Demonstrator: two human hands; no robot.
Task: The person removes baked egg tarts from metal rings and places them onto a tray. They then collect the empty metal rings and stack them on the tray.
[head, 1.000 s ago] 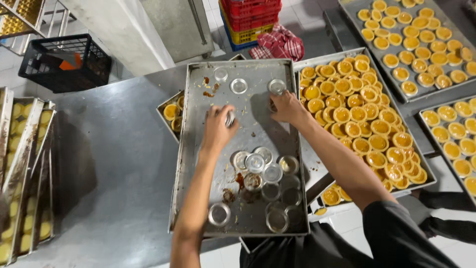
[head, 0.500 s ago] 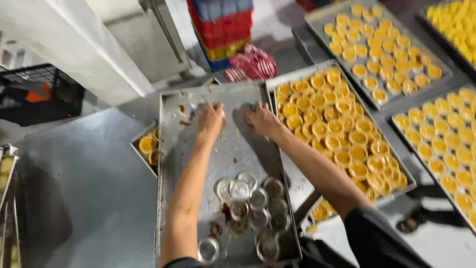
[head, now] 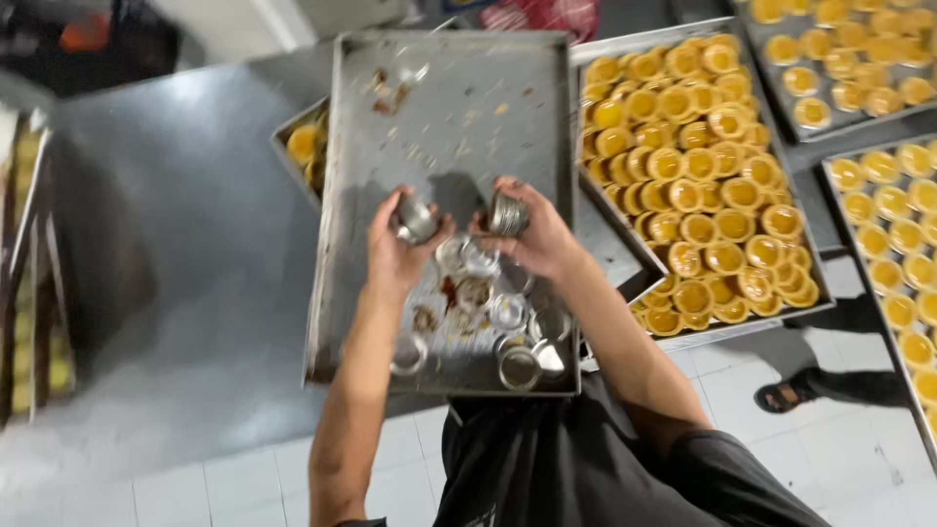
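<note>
Head view: steel table (head: 176, 293) carries crumb-strewn tray (head: 468, 107) over tiled floor (head: 234, 488).

At the bottom of the frame, 2 bare forearms rise from short dark sleeves. The left hand (head: 402, 256) and right hand (head: 535, 237) wear no gloves. The shirt (head: 576, 464) is black, plain and wrinkled.

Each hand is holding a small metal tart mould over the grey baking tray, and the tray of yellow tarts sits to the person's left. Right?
Not quite. The head view shows the left hand and right hand each holding a small metal mould over the grey baking tray, but the tray of yellow tarts sits to the person's right, not left.
</note>
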